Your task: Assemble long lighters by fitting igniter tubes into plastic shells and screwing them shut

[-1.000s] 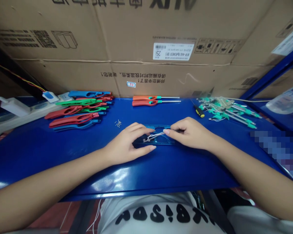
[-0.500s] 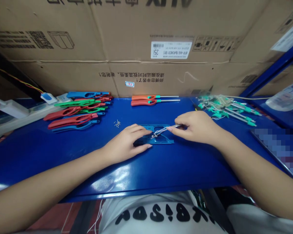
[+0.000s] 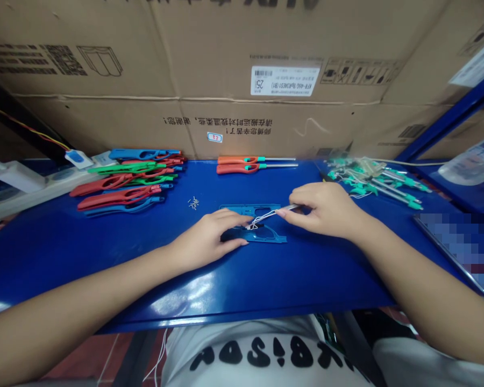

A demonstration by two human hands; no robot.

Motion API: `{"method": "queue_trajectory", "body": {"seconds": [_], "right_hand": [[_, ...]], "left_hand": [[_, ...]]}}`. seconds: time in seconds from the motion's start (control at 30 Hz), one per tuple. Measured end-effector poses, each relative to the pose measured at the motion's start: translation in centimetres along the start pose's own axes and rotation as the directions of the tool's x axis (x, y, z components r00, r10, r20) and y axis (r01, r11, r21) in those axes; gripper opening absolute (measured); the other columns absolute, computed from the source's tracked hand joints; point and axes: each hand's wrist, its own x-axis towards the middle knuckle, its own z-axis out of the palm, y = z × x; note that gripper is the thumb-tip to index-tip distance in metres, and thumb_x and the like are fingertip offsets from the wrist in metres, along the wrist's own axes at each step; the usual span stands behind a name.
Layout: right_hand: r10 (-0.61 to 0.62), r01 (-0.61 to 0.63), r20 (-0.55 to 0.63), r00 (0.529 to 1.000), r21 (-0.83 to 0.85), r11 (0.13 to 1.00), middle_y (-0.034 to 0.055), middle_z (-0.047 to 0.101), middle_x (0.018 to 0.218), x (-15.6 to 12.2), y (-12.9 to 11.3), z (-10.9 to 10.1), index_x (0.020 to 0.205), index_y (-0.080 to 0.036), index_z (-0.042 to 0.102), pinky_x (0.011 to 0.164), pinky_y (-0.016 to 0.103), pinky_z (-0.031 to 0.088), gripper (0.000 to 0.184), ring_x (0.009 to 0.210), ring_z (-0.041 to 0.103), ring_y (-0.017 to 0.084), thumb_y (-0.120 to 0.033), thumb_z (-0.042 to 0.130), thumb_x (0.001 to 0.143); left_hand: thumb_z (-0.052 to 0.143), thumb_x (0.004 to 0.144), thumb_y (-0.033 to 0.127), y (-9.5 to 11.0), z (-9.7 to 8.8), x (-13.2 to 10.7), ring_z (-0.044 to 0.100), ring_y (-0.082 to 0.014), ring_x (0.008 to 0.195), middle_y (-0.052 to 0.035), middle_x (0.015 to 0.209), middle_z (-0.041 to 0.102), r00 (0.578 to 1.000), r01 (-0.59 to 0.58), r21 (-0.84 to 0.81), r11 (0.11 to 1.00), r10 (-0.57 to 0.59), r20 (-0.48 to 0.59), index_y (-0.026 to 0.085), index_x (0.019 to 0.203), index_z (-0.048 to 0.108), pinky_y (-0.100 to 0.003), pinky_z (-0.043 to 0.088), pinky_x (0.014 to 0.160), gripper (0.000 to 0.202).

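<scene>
Two blue lighter casing halves (image 3: 269, 235) lie on the blue table in front of me. My left hand (image 3: 210, 234) reaches over their left end, thumb at the near edge of the lower half and forefinger by the wire ends, gripping that half. My right hand (image 3: 318, 209) is closed in a pinch around a thin metal tube (image 3: 292, 207), whose far part is hidden in the fingers. White wires (image 3: 262, 217) run from the tube to a small pale piece beside my left forefinger. A dark part shows on the lower half.
Several red, green and blue lighter casings (image 3: 121, 199) are piled at left, near a power strip (image 3: 60, 177). Small metal pins (image 3: 193, 203) lie beyond my left hand. Two orange lighters (image 3: 237, 168) lie at back; metal tubes with green parts (image 3: 381, 180) at right. A cardboard box (image 3: 210, 80) stands behind.
The lower casing half has shifted slightly nearer to me, widening the gap to the upper half. The wire ends have moved slightly left. My right hand is nearly still.
</scene>
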Motion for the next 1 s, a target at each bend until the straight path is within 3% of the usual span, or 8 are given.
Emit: {"method": "queue_trajectory", "body": {"seconds": [0.17,0.4,0.6,0.73,1.0], "right_hand": [[-0.053,0.053,-0.008,0.999,0.006,0.999,0.0018,0.055,0.061,0.11,-0.08,0.37,0.060,-0.018,0.052,0.058,0.028,0.024,0.052,0.062,0.050,0.014,-0.055,0.048,0.096],[-0.129,0.127,0.126,0.984,0.021,0.992,0.0028,0.057,0.063,0.01,0.16,0.83,0.063,-0.017,0.059,0.059,0.028,0.024,0.051,0.062,0.050,0.014,-0.055,0.050,0.096],[-0.073,0.079,0.264,0.962,-0.009,0.997,0.0029,0.060,0.062,0.08,0.21,0.60,0.062,-0.017,0.061,0.056,0.028,0.023,0.048,0.059,0.050,0.014,-0.052,0.054,0.094],[-0.054,0.057,0.343,0.938,0.004,0.998,0.0032,0.061,0.062,0.12,0.00,0.54,0.061,-0.017,0.059,0.056,0.028,0.023,0.049,0.058,0.050,0.014,-0.053,0.053,0.095],[-0.031,0.042,0.311,0.950,-0.027,0.999,0.0036,0.062,0.065,-0.01,0.36,0.00,0.063,-0.017,0.058,0.055,0.028,0.022,0.050,0.060,0.049,0.014,-0.055,0.051,0.096]], "left_hand": [[0.072,0.089,0.025,0.07,0.05,-0.03,0.067,-0.0227,0.107,-0.0093,0.115,0.073,1.000,0.009,-0.041,0.999,-0.009,0.012,0.019,0.128,0.063,-0.040,0.056,0.093,0.040],[0.071,0.090,0.025,0.14,-0.15,0.04,0.069,-0.0217,0.104,-0.0094,0.115,0.071,1.000,-0.003,-0.039,0.999,0.004,0.030,0.020,0.125,0.066,-0.038,0.056,0.094,0.035],[0.070,0.091,0.026,0.00,-0.18,-0.07,0.069,-0.0202,0.103,-0.0092,0.114,0.070,0.999,-0.037,-0.005,0.999,0.037,0.031,0.019,0.120,0.070,-0.036,0.057,0.094,0.029],[0.065,0.095,0.027,-0.12,-0.13,-0.25,0.067,-0.0224,0.107,-0.0110,0.117,0.070,0.995,-0.088,0.101,0.991,0.083,0.051,0.017,0.120,0.070,-0.038,0.056,0.095,0.028],[0.055,0.099,0.024,0.31,-0.29,-0.31,0.065,-0.0232,0.107,-0.0127,0.118,0.069,0.994,-0.103,0.192,0.976,0.093,0.060,0.014,0.124,0.067,-0.040,0.056,0.096,0.030]]}}
